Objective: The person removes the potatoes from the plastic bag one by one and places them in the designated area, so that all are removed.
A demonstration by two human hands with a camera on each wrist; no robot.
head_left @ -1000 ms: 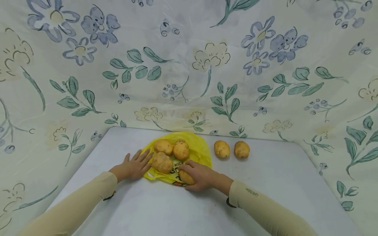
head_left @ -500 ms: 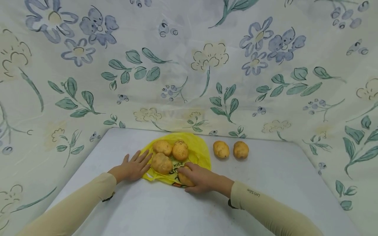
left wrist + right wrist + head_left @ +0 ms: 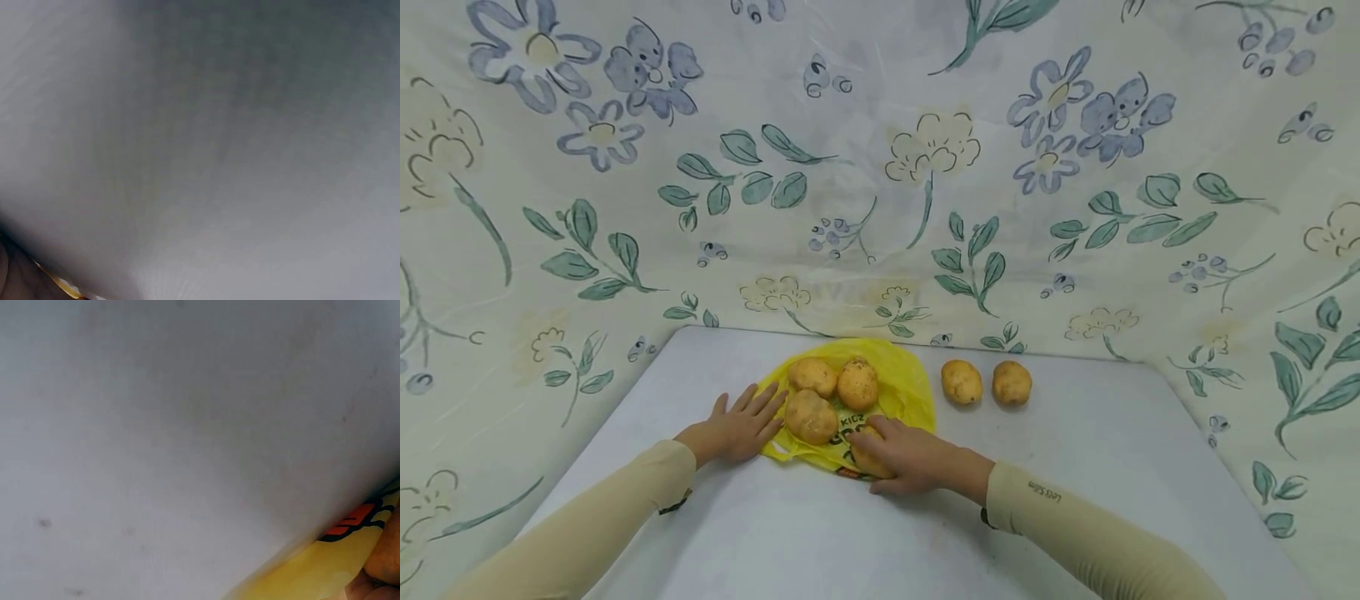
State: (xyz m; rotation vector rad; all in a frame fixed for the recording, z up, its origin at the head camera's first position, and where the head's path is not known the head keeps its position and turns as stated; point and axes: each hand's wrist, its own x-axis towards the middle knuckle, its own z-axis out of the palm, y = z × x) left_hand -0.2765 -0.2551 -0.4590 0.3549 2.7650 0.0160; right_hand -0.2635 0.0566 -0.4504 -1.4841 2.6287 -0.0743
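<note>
A yellow plastic bag [image 3: 910, 383] with dark printing lies flat on the white table, bearing several potatoes. Three of them, among them a large potato [image 3: 811, 417], sit together on its left half. My left hand [image 3: 739, 425] lies with fingers spread and straight, fingertips at the bag's left edge. At the bag's front right, my right hand [image 3: 910, 457] grips a potato [image 3: 867, 454], thumb on the near side and fingers over the top, partly hiding it. In the right wrist view this potato [image 3: 384, 556] shows at the lower right corner, over the bag [image 3: 312, 569].
Two more potatoes, one nearer the bag [image 3: 962, 382] and one farther right [image 3: 1012, 383], rest on the table [image 3: 1097, 450] right of the bag. A floral-patterned sheet [image 3: 865, 192] rises behind the table and along both sides.
My right hand has shifted very slightly toward the near edge with the potato in its grip and covers more of it. The left hand stays in place.
</note>
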